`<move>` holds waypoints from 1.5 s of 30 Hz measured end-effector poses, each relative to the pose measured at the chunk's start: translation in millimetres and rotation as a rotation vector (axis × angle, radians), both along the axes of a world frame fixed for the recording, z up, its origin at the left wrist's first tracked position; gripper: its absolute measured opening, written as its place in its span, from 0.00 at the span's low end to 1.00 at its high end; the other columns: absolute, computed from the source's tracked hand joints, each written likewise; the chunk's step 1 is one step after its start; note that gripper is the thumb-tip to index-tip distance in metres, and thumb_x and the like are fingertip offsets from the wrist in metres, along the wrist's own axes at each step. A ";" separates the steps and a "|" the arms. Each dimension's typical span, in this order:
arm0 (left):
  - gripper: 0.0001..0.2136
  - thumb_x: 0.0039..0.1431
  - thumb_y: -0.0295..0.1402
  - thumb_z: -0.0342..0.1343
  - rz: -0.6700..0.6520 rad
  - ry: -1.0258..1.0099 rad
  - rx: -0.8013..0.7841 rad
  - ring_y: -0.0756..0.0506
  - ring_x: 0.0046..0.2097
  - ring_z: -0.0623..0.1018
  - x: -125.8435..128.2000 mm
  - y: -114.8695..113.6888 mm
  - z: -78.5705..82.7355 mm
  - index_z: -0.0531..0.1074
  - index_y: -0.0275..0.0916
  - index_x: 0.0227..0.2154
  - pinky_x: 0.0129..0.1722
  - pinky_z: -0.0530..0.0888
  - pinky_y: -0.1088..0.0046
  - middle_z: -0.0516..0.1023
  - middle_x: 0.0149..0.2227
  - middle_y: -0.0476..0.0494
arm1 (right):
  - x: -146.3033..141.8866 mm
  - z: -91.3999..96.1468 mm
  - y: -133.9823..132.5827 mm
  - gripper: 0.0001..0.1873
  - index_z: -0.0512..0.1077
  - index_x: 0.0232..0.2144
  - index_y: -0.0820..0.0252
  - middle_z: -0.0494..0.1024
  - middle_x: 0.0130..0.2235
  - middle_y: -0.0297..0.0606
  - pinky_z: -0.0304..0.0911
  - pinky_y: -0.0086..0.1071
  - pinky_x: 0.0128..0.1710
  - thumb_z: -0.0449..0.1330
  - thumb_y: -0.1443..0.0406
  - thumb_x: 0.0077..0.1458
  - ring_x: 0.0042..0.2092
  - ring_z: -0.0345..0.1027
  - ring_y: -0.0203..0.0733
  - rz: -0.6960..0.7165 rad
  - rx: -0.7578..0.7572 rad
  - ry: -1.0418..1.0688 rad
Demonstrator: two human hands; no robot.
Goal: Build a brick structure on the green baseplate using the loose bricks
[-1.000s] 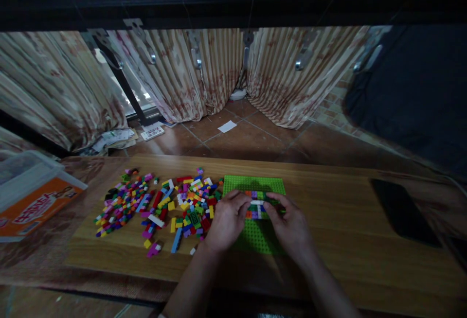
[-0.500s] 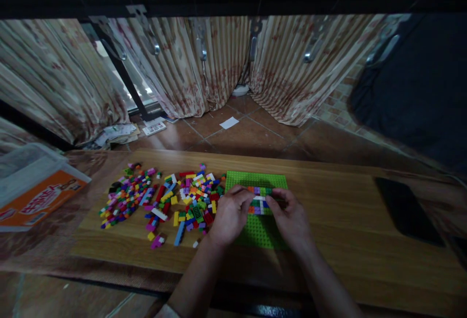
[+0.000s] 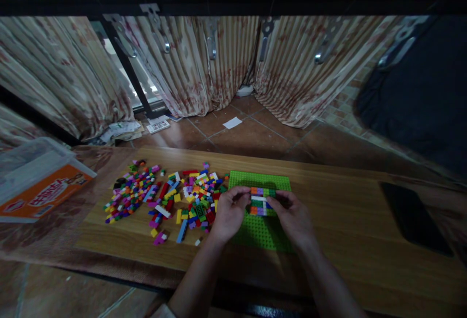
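- Clock positions: 12 o'clock points away from you.
- Your left hand (image 3: 229,214) grasps the multicoloured brick assembly (image 3: 258,210) at its 9 o'clock end, thumb and fingers pinched; from these fingertips the assembly lies at 3 o'clock.
- Your right hand (image 3: 297,216) grips the 3 o'clock end; from its fingertips the assembly lies at 9 o'clock. Neither hand is nearer.
- The white bar brick (image 3: 259,199) in the assembly has its long axis along 9-to-3.
- The assembly sits over the green studded baseplate (image 3: 260,236); whether they touch cannot be told.
- The loose toy bricks (image 3: 199,211) lie at 9 o'clock from your left hand.
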State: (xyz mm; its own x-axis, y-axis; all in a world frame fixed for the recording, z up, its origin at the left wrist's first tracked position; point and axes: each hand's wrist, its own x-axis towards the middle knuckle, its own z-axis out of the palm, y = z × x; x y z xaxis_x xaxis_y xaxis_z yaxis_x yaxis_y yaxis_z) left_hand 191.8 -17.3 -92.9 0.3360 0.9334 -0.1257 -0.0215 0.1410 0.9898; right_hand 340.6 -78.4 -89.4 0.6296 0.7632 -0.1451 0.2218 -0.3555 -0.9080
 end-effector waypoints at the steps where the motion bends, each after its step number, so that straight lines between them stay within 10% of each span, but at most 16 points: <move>1: 0.08 0.54 0.31 0.56 0.015 -0.009 -0.027 0.48 0.33 0.76 0.6 0.7 -0.7 0.76 0.35 0.36 0.36 0.73 0.74 0.78 0.31 0.46 | 0.1 -0.1 0.4 0.22 0.73 0.38 0.60 0.81 0.37 0.43 0.68 0.42 0.42 0.65 0.53 0.43 0.39 0.75 0.48 -0.002 0.001 -0.001; 45: 0.10 0.54 0.37 0.57 0.117 -0.001 -0.014 0.48 0.32 0.76 -2.9 0.7 7.9 0.76 0.35 0.32 0.33 0.73 0.73 0.76 0.29 0.46 | 13.2 2.0 -3.6 0.25 0.75 0.37 0.60 0.80 0.33 0.40 0.67 0.34 0.30 0.65 0.49 0.42 0.33 0.73 0.44 0.048 0.008 0.216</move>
